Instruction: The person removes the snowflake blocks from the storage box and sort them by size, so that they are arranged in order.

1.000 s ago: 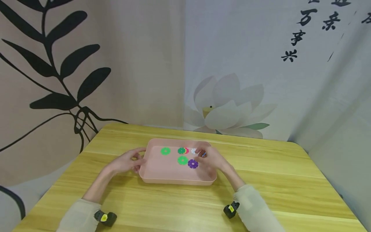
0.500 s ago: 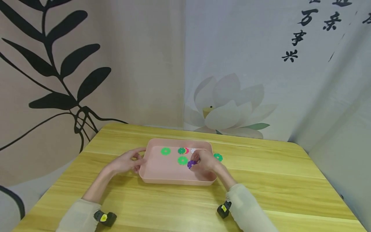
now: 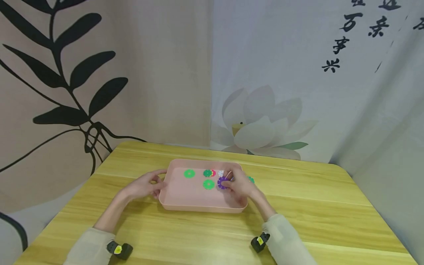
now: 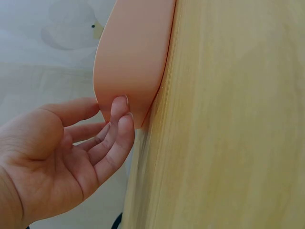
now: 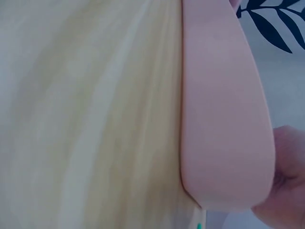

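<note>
My left hand [image 3: 145, 184] holds the left end of a pink tray [image 3: 185, 198]. In the left wrist view its fingertips rest against the tray's outer wall [image 4: 131, 52], and the thumb meets the rim. Over the right part of the tray, my right hand [image 3: 241, 182] pinches a purple snowflake disc [image 3: 221, 183] between thumb and fingers; the disc is partly hidden. In the right wrist view that hand [image 5: 288, 176] is mostly behind the tray wall.
In the tray lie two light green discs, one far left [image 3: 189, 173] and one nearer [image 3: 208, 184]. A dark green disc [image 3: 207, 173] overlaps a pink and yellow one [image 3: 213, 173]. A white disc [image 3: 221, 173] lies beside my right fingers. Another green disc [image 3: 251, 179] shows past the tray's right side.
My right hand has come down onto the purple disc, taken hold of it and shifted it slightly away and to the right. The left hand and tray stay put.
</note>
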A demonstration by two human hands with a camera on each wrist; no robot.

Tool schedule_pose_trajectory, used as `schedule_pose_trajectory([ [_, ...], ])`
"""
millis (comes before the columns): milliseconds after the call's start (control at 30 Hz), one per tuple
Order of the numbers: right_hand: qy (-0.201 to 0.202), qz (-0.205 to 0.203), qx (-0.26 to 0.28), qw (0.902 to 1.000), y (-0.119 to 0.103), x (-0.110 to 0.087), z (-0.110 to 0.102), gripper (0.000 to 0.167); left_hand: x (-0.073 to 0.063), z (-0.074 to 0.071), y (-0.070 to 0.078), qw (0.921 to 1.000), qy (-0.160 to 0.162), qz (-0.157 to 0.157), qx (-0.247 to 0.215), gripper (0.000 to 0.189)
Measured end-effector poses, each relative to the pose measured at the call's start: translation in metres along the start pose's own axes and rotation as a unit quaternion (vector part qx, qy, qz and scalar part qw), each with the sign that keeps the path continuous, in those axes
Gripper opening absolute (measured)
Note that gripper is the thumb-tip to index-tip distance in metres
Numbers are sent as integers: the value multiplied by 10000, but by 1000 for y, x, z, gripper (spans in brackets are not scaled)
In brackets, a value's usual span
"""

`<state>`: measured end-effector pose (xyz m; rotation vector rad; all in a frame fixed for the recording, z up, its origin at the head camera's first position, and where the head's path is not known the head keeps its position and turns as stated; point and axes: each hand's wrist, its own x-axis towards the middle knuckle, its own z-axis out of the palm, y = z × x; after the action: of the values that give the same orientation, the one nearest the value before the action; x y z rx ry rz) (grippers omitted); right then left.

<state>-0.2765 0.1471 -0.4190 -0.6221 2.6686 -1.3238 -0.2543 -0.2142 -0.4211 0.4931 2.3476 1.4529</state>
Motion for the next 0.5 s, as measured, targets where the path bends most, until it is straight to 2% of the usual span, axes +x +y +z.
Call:
schedule_pose_trajectory([
  [100, 307, 221, -46, 9993, 1, -2, -9, 20, -1, 0, 0, 10000, 11, -6, 25, 63],
  [233, 622, 444, 154, 9970, 7, -5, -23, 21, -2, 0, 1, 10000, 10, -22, 29, 62],
  [367, 905, 431, 348, 9944, 15, -10, -37, 20, -1, -1, 2, 10000, 0, -27, 27, 62],
  [500, 1118, 468, 243, 9923, 26, -16, -50, 21, 0, -1, 2, 10000, -26, -5, 28, 62],
])
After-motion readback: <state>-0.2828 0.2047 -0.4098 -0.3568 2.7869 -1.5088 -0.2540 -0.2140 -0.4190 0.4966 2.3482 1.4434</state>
